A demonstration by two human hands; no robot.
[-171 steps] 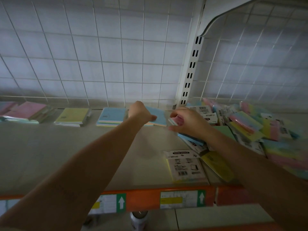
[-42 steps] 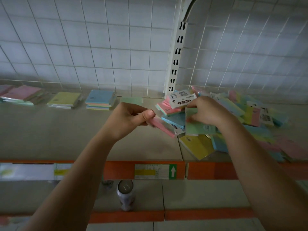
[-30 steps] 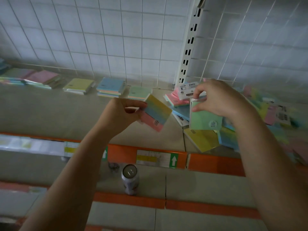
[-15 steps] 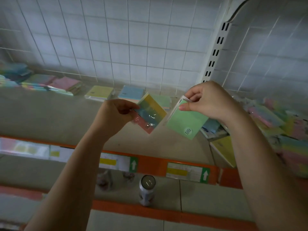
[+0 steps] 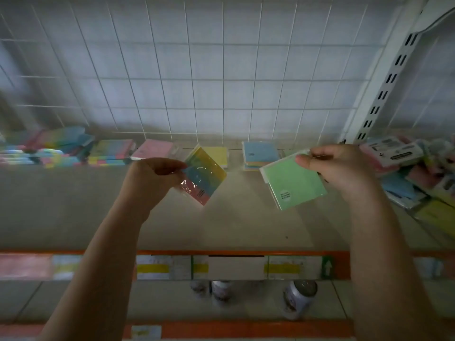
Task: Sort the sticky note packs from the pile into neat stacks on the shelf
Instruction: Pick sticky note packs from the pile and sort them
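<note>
My left hand [image 5: 150, 178] pinches a multicolour sticky note pack [image 5: 203, 177] with yellow, blue and pink bands, held tilted above the shelf [image 5: 73, 207]. My right hand [image 5: 337, 171] pinches a green pack [image 5: 294, 184] by its top corner, also in the air. Along the back of the shelf lie sorted stacks: a striped multicolour stack [image 5: 110, 152], a pink stack [image 5: 155, 148], a yellow stack [image 5: 219, 153] and a blue stack [image 5: 261, 153]. The unsorted pile [image 5: 416, 173] spreads at the right.
A white wire grid [image 5: 197, 70] backs the shelf, with a slotted upright post [image 5: 389, 82] at the right. An orange front rail [image 5: 337, 267] carries price labels. Cans [image 5: 299, 301] stand on the lower shelf. More mixed packs [image 5: 46, 148] lie at the far left.
Both hands lifted packs out of the pile and drew apart. The view swung left, showing more stacks on the left; the green pack now hangs further right of the multicolour one.
</note>
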